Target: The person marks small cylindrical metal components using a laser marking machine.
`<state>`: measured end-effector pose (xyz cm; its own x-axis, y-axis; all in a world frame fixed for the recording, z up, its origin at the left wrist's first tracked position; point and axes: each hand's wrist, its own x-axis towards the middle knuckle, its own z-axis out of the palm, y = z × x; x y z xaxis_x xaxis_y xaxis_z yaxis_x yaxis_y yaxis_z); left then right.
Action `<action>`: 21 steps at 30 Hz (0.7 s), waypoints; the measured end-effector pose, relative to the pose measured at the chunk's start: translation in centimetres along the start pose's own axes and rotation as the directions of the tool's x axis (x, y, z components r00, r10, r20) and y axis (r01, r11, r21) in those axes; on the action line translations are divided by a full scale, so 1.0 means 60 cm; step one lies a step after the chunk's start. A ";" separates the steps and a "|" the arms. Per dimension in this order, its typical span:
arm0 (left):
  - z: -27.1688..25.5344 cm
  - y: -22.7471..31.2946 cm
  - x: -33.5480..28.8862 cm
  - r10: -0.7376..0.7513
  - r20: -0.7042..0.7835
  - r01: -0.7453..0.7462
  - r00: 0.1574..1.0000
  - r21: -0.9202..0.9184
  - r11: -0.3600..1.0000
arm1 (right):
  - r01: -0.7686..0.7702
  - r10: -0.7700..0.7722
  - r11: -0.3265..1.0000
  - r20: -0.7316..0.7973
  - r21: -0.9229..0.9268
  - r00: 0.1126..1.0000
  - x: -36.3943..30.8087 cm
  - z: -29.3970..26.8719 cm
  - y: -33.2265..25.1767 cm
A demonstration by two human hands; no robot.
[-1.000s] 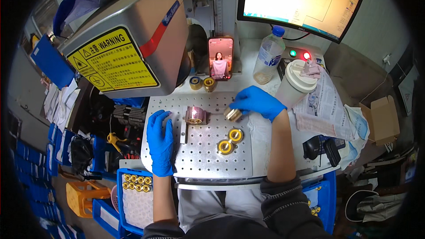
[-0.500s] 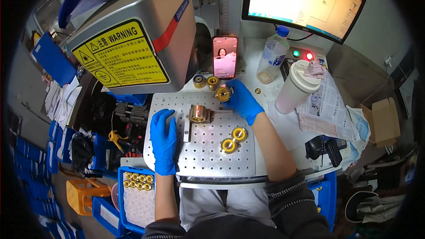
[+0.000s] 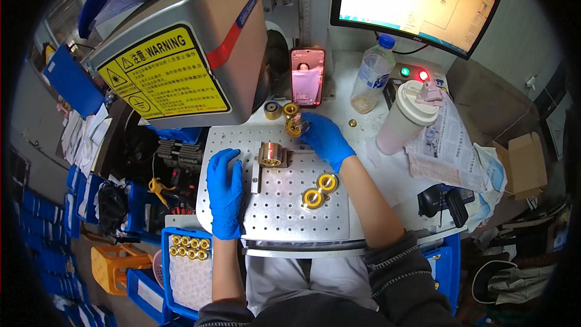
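My right hand (image 3: 328,139), in a blue glove, grips a round brass fitting (image 3: 296,126) above the back of the perforated metal plate (image 3: 284,218). Its fingers pinch the fitting's right side. My left hand (image 3: 224,197), also gloved in blue, lies on the plate's left part with fingers apart and nothing in them. Between the hands, a shiny brass cylinder (image 3: 270,153) rests against a small metal bracket (image 3: 256,177). Two brass rings with yellow inner rims, a nearer one (image 3: 313,198) and a farther one (image 3: 327,182), lie on the plate. Two more round pieces (image 3: 272,110) (image 3: 291,109) stand behind.
A grey machine housing (image 3: 175,54) with a yellow warning label overhangs the left back. A phone (image 3: 307,79), bottle (image 3: 372,75), white cup (image 3: 407,118) and monitor (image 3: 417,6) stand behind and right. Below left, a blue tray (image 3: 187,278) holds several brass fittings.
My right hand has shifted slightly left with the brass fitting, which is now turned to a different angle. My left hand has barely moved.
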<state>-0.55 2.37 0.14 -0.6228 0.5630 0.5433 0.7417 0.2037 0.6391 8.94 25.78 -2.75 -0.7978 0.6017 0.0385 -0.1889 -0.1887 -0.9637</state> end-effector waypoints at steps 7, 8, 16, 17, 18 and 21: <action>0.002 0.014 0.009 0.005 0.118 0.007 0.993 -0.104 0.995 | -0.109 0.125 0.968 -0.058 0.224 0.990 0.004 0.004 0.001; 0.002 0.021 0.012 0.007 0.117 0.005 0.993 -0.103 0.995 | -0.107 0.123 0.969 -0.058 0.224 0.991 0.004 0.002 0.000; 0.019 0.012 0.070 0.119 0.423 -0.078 0.898 -0.111 0.991 | -0.198 0.200 0.971 -0.003 0.134 0.980 0.004 0.020 -0.018; 0.017 0.010 0.072 0.120 0.430 -0.083 0.895 -0.104 0.991 | -0.198 0.200 0.971 -0.002 0.137 0.980 0.004 0.020 -0.017; 0.014 0.011 0.068 0.118 0.433 -0.083 0.894 -0.100 0.992 | -0.189 0.188 0.981 0.033 0.048 0.982 0.000 0.022 -0.021; -0.005 0.012 0.054 0.038 0.157 -0.021 0.987 -0.109 0.994 | -0.176 0.185 0.976 0.062 -0.124 0.981 -0.011 0.036 -0.035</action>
<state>-2.10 4.08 2.53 -0.5471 0.6894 0.4748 0.7229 0.1033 0.6831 8.61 24.11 -0.17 -0.8530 0.5070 -0.1241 0.0274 -0.1939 -0.9806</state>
